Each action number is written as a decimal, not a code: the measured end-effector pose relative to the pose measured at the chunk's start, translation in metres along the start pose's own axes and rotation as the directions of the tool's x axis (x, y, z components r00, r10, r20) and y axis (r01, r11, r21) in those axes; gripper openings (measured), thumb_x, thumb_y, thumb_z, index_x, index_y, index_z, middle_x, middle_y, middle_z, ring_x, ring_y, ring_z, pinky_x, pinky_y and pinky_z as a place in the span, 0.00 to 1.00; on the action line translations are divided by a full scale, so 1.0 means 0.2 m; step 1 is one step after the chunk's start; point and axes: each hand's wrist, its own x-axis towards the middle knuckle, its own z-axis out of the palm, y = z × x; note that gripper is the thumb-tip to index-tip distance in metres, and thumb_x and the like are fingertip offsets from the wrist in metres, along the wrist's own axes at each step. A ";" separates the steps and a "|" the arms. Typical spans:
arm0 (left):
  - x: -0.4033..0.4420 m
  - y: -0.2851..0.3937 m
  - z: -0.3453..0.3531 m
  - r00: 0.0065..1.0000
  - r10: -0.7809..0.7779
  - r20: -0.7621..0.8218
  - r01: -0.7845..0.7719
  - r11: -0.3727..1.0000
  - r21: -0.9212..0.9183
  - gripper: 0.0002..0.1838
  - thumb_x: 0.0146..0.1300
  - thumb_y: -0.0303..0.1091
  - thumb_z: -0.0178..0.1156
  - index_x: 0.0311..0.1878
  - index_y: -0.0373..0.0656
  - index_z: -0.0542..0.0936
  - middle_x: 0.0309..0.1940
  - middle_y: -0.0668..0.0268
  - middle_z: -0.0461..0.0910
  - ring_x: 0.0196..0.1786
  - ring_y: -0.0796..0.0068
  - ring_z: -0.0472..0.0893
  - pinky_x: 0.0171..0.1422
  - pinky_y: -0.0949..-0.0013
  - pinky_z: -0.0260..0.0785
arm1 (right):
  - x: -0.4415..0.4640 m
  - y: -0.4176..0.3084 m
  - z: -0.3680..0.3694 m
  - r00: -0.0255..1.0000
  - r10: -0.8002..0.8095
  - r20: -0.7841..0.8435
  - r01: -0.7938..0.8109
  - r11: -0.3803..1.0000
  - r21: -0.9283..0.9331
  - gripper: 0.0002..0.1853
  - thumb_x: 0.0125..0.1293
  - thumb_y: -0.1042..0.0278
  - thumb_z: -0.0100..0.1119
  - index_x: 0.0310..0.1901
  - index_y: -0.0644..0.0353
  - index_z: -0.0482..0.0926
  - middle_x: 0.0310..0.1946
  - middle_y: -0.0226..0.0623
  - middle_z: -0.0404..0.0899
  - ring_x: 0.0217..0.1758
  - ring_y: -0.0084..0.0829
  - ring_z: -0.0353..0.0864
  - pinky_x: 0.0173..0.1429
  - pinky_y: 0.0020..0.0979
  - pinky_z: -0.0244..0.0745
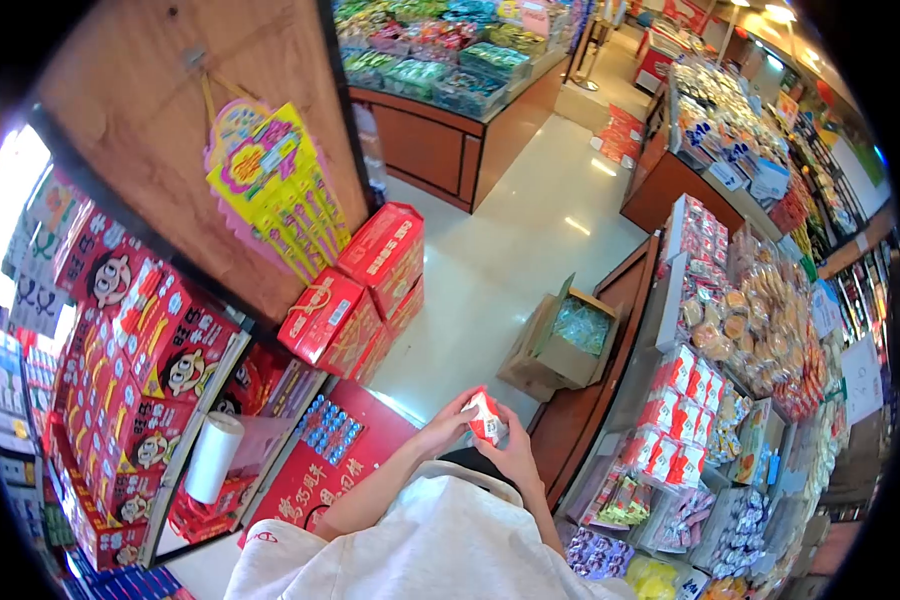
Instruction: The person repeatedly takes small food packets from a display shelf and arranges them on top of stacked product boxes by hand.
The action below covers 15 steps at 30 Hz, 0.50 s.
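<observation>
A small red and white snack packet (484,420) is held in front of my body, upright and slightly tilted. My left hand (452,421) closes on its left side, and my right hand (513,452) grips it from the right. Any writing on it is too small to read. To the right, similar red and white packets (676,412) stand in rows in a clear bin on the display counter.
An open cardboard box (570,340) with clear wrapping sits on the floor against the wooden counter (610,345). Red gift boxes (382,245) are stacked by the wooden pillar (170,60). Red cartons (135,370) and a white roll (214,457) are on the left.
</observation>
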 end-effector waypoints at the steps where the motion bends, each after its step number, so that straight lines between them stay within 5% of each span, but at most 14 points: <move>1: -0.03 -0.01 -0.02 1.000 0.010 -0.009 -0.010 1.000 -0.025 0.31 0.76 0.39 0.50 0.77 0.42 0.54 0.69 0.58 0.67 0.71 0.68 0.66 0.75 0.62 0.58 | 0.00 -0.01 0.03 1.000 -0.008 0.028 0.008 1.000 -0.013 0.44 0.53 0.62 0.76 0.68 0.67 0.62 0.58 0.47 0.76 0.62 0.36 0.75 0.66 0.36 0.69; 6: -0.25 0.05 -0.13 0.990 -0.020 -0.141 0.004 0.994 -0.113 0.27 0.79 0.44 0.43 0.74 0.42 0.60 0.70 0.61 0.66 0.71 0.71 0.65 0.75 0.63 0.58 | -0.01 0.02 0.22 0.976 -0.009 0.218 0.069 0.961 -0.268 0.46 0.48 0.66 0.75 0.68 0.66 0.61 0.59 0.53 0.74 0.64 0.46 0.75 0.66 0.39 0.70; 10: -0.40 0.04 -0.32 0.992 0.047 -0.118 -0.024 0.981 0.192 0.25 0.79 0.46 0.41 0.71 0.42 0.65 0.64 0.61 0.72 0.66 0.71 0.71 0.72 0.65 0.61 | 0.02 0.02 0.41 0.927 -0.007 0.375 0.125 0.948 -0.292 0.44 0.47 0.67 0.74 0.66 0.66 0.63 0.56 0.56 0.75 0.60 0.52 0.76 0.63 0.42 0.72; 15: -0.60 0.05 -0.41 0.946 0.155 -0.286 -0.021 0.907 0.421 0.24 0.78 0.43 0.46 0.69 0.39 0.67 0.58 0.63 0.76 0.61 0.74 0.74 0.66 0.70 0.66 | -0.01 0.07 0.64 0.903 -0.096 0.419 0.238 0.923 -0.302 0.44 0.47 0.65 0.75 0.65 0.68 0.63 0.54 0.55 0.76 0.58 0.52 0.76 0.61 0.43 0.72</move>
